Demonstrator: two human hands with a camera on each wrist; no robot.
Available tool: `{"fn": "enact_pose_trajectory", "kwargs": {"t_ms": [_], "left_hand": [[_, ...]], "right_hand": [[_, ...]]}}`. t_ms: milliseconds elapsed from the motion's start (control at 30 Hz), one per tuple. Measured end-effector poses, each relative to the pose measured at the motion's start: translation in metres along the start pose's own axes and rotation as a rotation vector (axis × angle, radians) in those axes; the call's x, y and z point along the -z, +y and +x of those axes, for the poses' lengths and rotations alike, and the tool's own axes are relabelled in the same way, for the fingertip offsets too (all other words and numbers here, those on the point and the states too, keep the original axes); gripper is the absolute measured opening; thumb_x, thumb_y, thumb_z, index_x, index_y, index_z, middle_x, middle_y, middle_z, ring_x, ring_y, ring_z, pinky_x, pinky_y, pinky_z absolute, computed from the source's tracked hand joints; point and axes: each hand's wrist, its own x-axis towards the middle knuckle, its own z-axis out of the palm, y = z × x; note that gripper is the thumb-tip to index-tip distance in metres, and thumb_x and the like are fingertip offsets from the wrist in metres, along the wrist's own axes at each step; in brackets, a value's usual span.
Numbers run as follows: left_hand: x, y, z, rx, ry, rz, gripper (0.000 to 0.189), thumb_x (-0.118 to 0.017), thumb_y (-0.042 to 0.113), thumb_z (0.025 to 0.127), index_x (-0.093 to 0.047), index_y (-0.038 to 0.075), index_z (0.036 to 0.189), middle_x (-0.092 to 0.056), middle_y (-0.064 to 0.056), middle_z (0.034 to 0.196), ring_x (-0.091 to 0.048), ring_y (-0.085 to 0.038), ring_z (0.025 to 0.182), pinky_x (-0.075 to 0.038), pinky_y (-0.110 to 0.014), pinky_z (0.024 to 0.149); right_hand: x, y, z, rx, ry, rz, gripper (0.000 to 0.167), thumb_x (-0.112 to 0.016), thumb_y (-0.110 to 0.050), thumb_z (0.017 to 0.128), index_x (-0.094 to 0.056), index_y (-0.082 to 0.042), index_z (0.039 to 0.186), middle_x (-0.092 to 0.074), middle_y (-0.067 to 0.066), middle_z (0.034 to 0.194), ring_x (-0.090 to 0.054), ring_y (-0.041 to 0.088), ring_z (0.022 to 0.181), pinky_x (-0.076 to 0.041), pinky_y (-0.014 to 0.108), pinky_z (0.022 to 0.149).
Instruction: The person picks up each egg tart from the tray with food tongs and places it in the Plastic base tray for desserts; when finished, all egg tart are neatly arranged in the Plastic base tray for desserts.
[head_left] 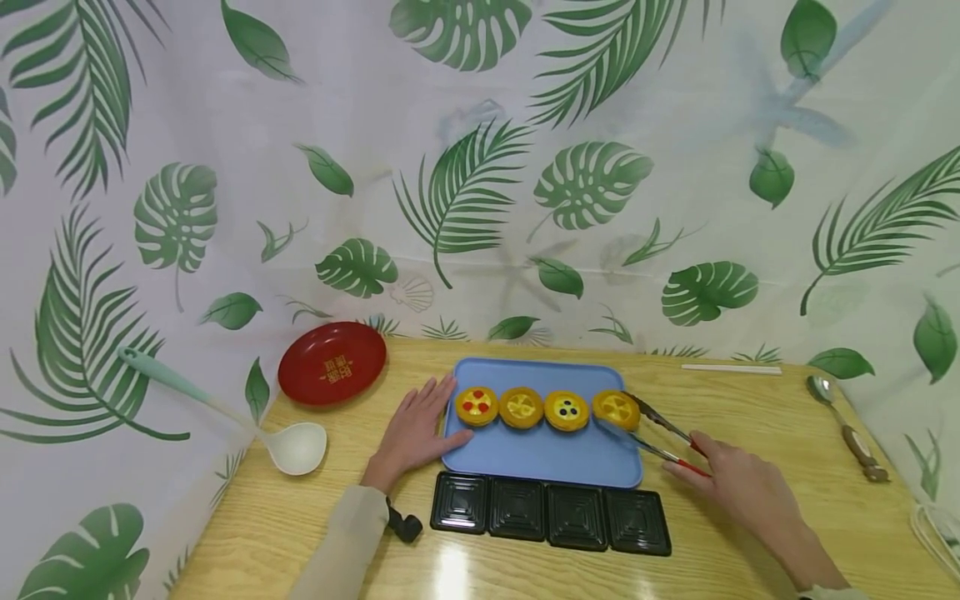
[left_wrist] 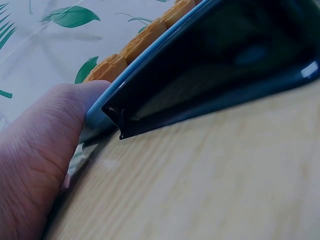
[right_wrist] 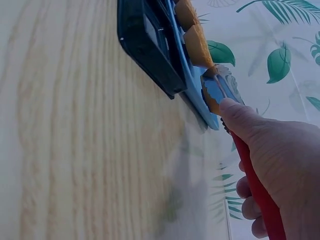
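Note:
A blue tray carries a row of several egg tarts, one with red toppings, one with dark berry-like dots. My left hand rests against the tray's left edge, fingers straight and thumb over the rim; the left wrist view shows that thumb by the rim. My right hand grips red-handled tongs. Their metal tips straddle the rightmost tart, which sits on the tray. In the right wrist view the red handle lies within the curled fingers.
Several black square dishes line up in front of the tray. A red oval plate and a white ladle with a green handle lie left. To the right are chopsticks and a spoon. Leaf-patterned cloth rises behind the wooden table.

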Motion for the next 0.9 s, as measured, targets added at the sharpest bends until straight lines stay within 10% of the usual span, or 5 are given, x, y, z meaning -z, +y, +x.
{"fn": "enact_pose_trajectory", "kwargs": {"t_ms": [667,900], "left_hand": [[-0.001,-0.001,0.0,0.009,-0.012,0.008,0.104,-0.045,0.083,0.092,-0.015,0.021,0.17,-0.017,0.004,0.174,-0.014,-0.023,0.162,-0.012,-0.049,0.13],[0.0,-0.002,0.0,0.013,-0.019,0.015,0.104,-0.045,0.083,0.092,-0.012,0.023,0.17,-0.015,0.006,0.174,-0.013,-0.021,0.162,-0.011,-0.047,0.13]], "right_hand": [[0.034,-0.005,-0.01,0.098,0.194,-0.064,0.057,-0.079,-0.053,0.088,-0.066,-0.005,0.116,-0.062,0.002,0.072,-0.041,0.012,0.048,-0.029,0.026,0.037],[0.044,-0.023,-0.013,0.215,0.328,-0.096,0.048,-0.08,-0.055,0.084,-0.062,-0.014,0.101,-0.032,-0.01,0.058,-0.023,0.005,0.046,-0.019,0.021,0.039]]}}
